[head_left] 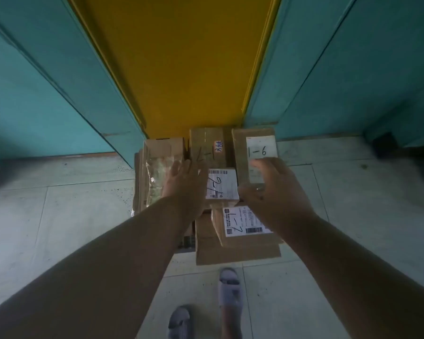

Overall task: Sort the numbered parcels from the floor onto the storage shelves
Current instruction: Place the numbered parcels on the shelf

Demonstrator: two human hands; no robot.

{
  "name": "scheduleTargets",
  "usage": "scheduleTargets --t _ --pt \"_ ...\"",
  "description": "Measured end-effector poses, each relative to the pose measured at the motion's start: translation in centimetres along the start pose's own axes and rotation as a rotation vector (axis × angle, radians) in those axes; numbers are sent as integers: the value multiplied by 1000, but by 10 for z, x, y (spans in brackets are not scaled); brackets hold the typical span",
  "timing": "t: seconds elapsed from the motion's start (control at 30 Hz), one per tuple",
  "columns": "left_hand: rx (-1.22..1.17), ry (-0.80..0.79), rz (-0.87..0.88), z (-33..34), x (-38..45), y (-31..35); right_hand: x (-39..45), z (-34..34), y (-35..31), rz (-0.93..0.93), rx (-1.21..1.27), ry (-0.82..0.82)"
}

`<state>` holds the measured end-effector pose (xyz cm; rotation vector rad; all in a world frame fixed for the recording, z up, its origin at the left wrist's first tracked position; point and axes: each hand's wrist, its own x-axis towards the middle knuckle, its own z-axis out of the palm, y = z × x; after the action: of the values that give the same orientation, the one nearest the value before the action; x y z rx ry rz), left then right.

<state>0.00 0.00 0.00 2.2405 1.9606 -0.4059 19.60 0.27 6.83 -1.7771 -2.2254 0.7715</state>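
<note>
A pile of brown cardboard parcels lies on the tiled floor against a yellow panel [181, 69]. My right hand [269, 192] grips the near end of the upright parcel with a white label marked 1-6 [260, 148] at the pile's right. My left hand [184, 182] hovers open with straight fingers over the pile's middle, beside a small box with a printed label [224, 184]. Behind it stands a box with a handwritten mark and an orange sticker [206, 145]. A parcel labelled 1-7 [242, 222] lies nearest me on a large flat box [238, 253].
A box with a clear plastic bag over it [157, 172] stands at the pile's left. Teal panels [47, 94] [353, 81] flank the yellow one. A dark object [383, 144] sits at the right wall. My feet in grey sandals [230, 289] stand on the tiles.
</note>
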Motion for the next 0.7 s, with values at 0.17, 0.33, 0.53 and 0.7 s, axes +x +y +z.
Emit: scheduleTargets --t 0.17,0.33,0.53,0.7 --pt "-106 110 43 -8 -4 -1 3 5 7 18 30 5" --pt "-460 176 -151 -57 -45 0 0 -17 -10 -6 46 62" --pt "-642 293 -516 -73 -142 -32 -3 -14 -54 -61 128 43" --pt "-642 323 -684 -54 -194 -64 4 25 -91 -75 146 -32"
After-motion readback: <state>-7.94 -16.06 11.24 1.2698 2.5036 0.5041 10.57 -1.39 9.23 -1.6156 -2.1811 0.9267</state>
